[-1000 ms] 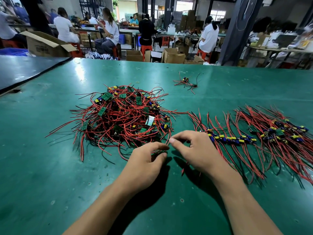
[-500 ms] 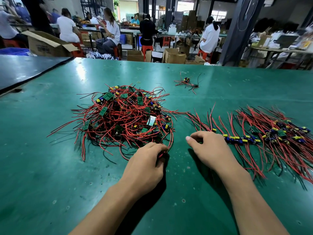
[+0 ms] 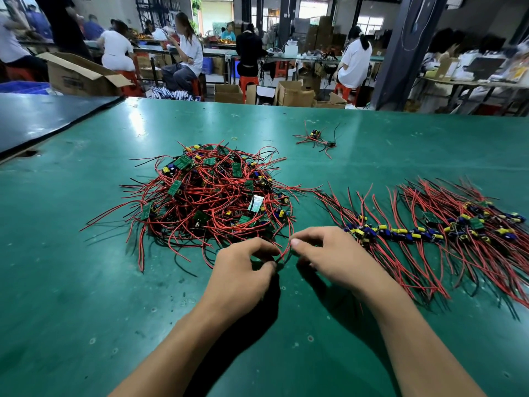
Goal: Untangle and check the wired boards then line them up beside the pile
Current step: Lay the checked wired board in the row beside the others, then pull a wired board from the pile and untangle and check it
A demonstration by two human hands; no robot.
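At five o'clock of the pile [image 3: 211, 196], left hand [image 3: 243, 270] and right hand [image 3: 329, 253] pinch one wire loop [image 3: 287, 247].
Light, springy, probably snags; hold near its board.

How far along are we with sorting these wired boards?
Done: a row of boards lies lined up right of the tangled pile. In hand: the left hand and right hand pinch a red wire at the pile's near edge. Left: the pile is large, and a stray cluster sits beyond it.
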